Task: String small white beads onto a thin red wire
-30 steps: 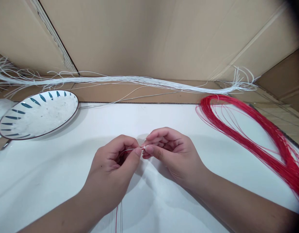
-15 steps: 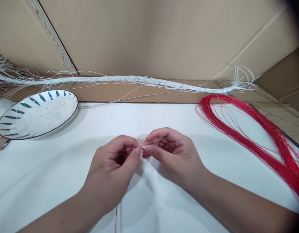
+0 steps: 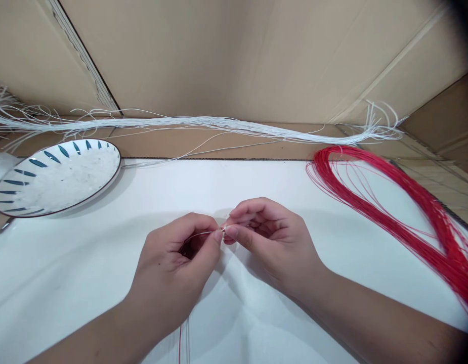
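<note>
Near the middle of the white table my left hand [image 3: 176, 268] is closed, pinching thin cords between thumb and forefinger. A white cord [image 3: 201, 234] crosses its curled palm, and a red cord [image 3: 180, 338] hangs with pale strands below the wrist. Almost touching it, my right hand [image 3: 275, 247] pinches the other end of the cords with thumb and fingertips, its remaining fingers loosely curled. A tiny white bit shows between the fingertips of both hands, too small to make out. The fingers hide most of the cord ends.
At left stands an oval plate [image 3: 0, 194] with dark leaf marks, holding small clear-white bits. Along the back, a long bundle of white cords [image 3: 203, 121] lies against a cardboard wall [image 3: 203, 55]. A looped hank of red cord [image 3: 385, 217] rests at right.
The pinching fingertips have drawn slightly closer together, and less red shows between them. Both hands otherwise stay in place.
</note>
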`<state>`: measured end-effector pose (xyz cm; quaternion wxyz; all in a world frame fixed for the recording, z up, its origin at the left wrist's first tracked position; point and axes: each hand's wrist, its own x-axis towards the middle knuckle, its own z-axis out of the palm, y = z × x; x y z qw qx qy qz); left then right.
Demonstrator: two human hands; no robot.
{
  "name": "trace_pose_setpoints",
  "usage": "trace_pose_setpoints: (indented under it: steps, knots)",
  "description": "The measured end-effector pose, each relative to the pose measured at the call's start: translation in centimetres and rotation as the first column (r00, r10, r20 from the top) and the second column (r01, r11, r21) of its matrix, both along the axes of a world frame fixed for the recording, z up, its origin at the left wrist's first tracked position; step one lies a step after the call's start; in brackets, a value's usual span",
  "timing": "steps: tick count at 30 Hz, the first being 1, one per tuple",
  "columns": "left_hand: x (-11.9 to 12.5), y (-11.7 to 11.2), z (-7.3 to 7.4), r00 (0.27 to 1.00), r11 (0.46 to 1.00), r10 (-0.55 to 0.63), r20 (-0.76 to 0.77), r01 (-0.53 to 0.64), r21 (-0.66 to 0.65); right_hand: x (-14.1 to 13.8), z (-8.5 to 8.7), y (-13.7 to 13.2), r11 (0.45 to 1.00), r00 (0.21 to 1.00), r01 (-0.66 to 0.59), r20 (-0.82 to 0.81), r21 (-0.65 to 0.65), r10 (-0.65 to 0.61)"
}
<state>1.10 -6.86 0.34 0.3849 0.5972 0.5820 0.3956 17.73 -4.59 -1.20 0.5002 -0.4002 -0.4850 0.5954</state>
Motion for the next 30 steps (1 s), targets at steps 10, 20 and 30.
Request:
trace_pose_setpoints:
  steps: [10,20,30]
  knots:
    - [-0.12,0.11,0.14,0.999,0.994,-0.012,0.049,0.018,-0.111,0.02,-0.16,-0.09,0.999,0.999,-0.027,0.037,0.045,0.025]
    - [0.12,0.38,0.39,0.993,0.983,-0.019,0.114,0.04,-0.181,0.23,-0.14,0.03,0.996,0.998,-0.014,0.057,0.086,0.009]
    - [-0.02,0.21,0.08,0.974,0.96,-0.017,0.224,0.078,-0.268,0.17,-0.4,-0.15,0.993,0.997,-0.076,0.038,0.09,0.072]
